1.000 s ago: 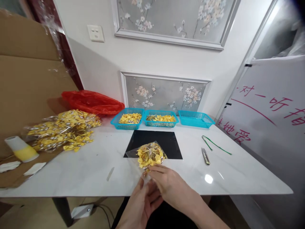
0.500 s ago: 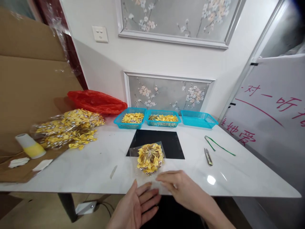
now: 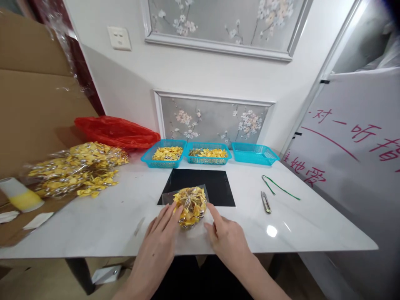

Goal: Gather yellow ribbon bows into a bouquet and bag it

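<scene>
A clear plastic bag [image 3: 196,228] filled with yellow ribbon-like pieces, silvery beads and thin stems [image 3: 191,206] lies on the white table, partly over a black mat. My left hand [image 3: 162,235] rests at the bag's left side, fingers stretched out, the fingertips on its edge. On the other side, my right hand [image 3: 228,233] has its index finger extended against the bag. Its thumb stands apart from that finger, and the remaining fingers curl under. I see neither hand wrapped round anything.
Three blue baskets [image 3: 254,154] line the wall; two hold yellow pieces. Thread snips [image 3: 266,202] and green cord [image 3: 281,188] lie at right. At left are bagged yellow bunches [image 3: 78,166], a red plastic bag [image 3: 115,131] and a white-and-yellow cone [image 3: 21,196]. The black mat [image 3: 215,179] lies centrally.
My left hand has turned from palm-up at the table edge to palm-down at the bag's left side. My right hand has moved up beside the bag, extending its index finger. The view has shifted.
</scene>
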Demonstrator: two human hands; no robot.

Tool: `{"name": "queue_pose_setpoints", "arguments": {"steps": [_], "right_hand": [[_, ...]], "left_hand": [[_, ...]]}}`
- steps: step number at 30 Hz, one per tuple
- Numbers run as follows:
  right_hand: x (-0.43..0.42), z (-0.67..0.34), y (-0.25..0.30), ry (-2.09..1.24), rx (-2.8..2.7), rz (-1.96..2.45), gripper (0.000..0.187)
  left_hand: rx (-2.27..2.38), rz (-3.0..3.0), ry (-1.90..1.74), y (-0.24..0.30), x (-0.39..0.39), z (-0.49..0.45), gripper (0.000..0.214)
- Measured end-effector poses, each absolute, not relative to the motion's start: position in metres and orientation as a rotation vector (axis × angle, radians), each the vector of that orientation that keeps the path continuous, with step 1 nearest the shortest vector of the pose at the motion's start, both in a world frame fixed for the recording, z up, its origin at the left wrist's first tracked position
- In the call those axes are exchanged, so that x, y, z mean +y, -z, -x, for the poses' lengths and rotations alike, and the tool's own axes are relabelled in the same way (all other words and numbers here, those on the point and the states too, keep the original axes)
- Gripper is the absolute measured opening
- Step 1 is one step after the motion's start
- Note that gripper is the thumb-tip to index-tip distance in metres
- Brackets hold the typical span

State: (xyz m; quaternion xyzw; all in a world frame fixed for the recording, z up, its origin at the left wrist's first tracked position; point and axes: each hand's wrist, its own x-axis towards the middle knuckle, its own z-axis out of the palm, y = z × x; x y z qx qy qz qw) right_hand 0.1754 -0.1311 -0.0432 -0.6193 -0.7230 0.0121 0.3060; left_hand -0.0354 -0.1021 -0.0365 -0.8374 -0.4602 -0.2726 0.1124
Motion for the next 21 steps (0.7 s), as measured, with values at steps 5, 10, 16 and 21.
{"name": "queue_pose_setpoints", "arguments": {"steps": [5, 10, 16, 21], "right_hand": [[-0.127, -0.183, 0.057, -0.071, -1.79, 1.643, 0.048], [-0.14, -0.201, 0.055, -0.274, -1.866, 1.597, 0.045], [-0.15, -0.247, 0.046, -0.27, -1.992, 1.413, 0.035], [-0.146, -0.249, 0.044, 0.207, -2.247, 1.145, 0.046]], "left_hand": [[-1.284, 2.499, 0.634, 0.056, -0.101, 0.05, 0.062], [-1.234, 2.61, 0.565, 0.052, -0.11, 0.06, 0.059], [-1.054, 2.658, 0.414, 0.036, -0.125, 0.097, 0.063], [-0.844, 2.595, 0.51, 0.034, -0.127, 0.107, 0.057]]}}
